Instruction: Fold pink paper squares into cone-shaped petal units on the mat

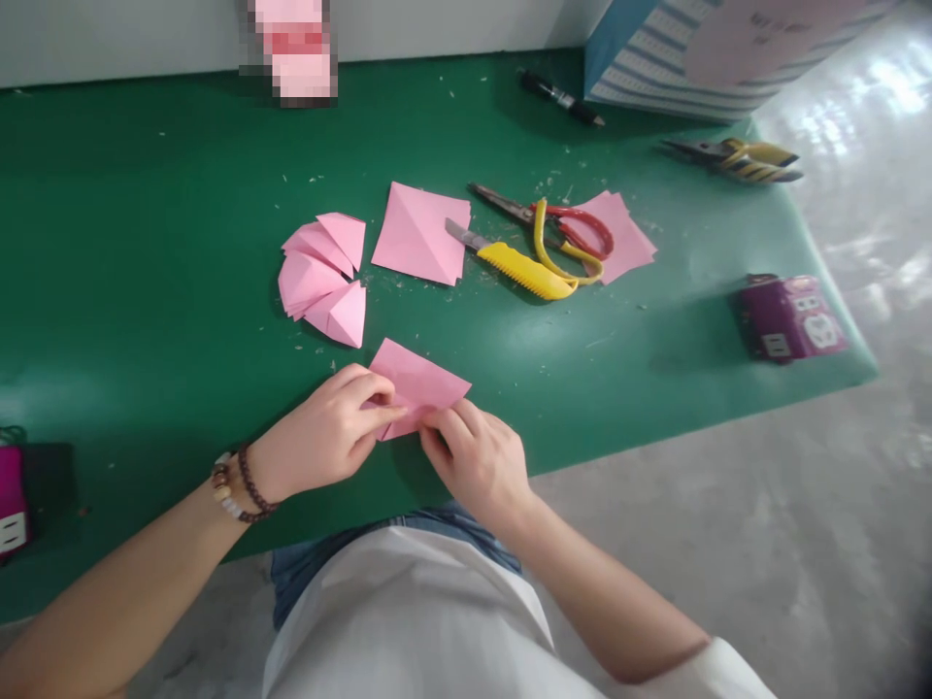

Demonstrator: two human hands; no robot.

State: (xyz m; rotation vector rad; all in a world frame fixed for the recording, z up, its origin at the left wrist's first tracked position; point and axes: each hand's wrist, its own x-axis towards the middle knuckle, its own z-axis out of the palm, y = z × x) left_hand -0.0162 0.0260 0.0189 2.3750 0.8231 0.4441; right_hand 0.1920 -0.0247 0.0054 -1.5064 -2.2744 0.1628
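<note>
My left hand (327, 432), with beaded bracelets on its wrist, pinches the left edge of a folded sheet of pink paper (420, 383). My right hand (473, 466) grips the sheet's lower edge, and the fingertips of both hands nearly meet. Part of the sheet is hidden under my fingers. Farther up the green mat (146, 243), a group of folded pink paper pieces (320, 272) lies to the left of a creased pink square (418, 235).
Yellow-handled scissors (560, 238) and a yellow utility knife (510, 262) lie on pink paper sheets (615, 233). Around them are a black marker (560, 97), yellow-handled pliers (735, 160), a purple power strip (790, 316), and a striped box (677, 58). Paper scraps litter the mat.
</note>
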